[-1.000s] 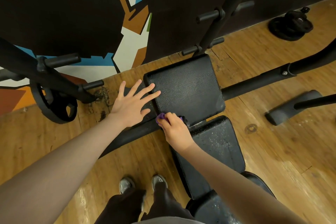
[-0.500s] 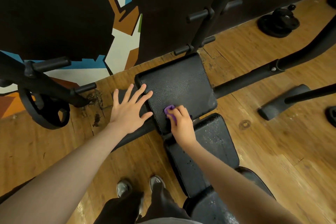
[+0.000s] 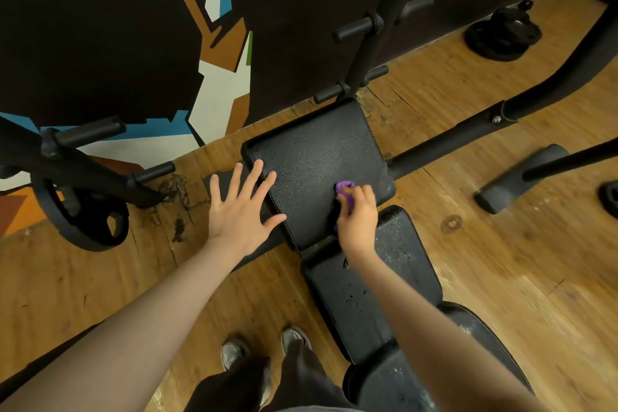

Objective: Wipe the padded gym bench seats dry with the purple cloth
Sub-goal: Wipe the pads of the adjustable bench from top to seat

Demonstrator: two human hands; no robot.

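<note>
At centre frame the right hand [image 3: 358, 221] curls its fingers round the bunched purple cloth [image 3: 345, 192], pressing it on the lower right part of the square black seat pad [image 3: 314, 160]; the left hand [image 3: 241, 207] lies flat with fingers spread wide, fingertips on that pad's left edge; the droplet-speckled lower pad [image 3: 394, 264] sits just below.

No readable text, label, brand, number or sign anywhere — only abstract colour shapes on the wall mural [image 3: 217, 53], nothing legible on the bench pads [image 3: 317, 170] or the weight plates [image 3: 501, 35].
</note>
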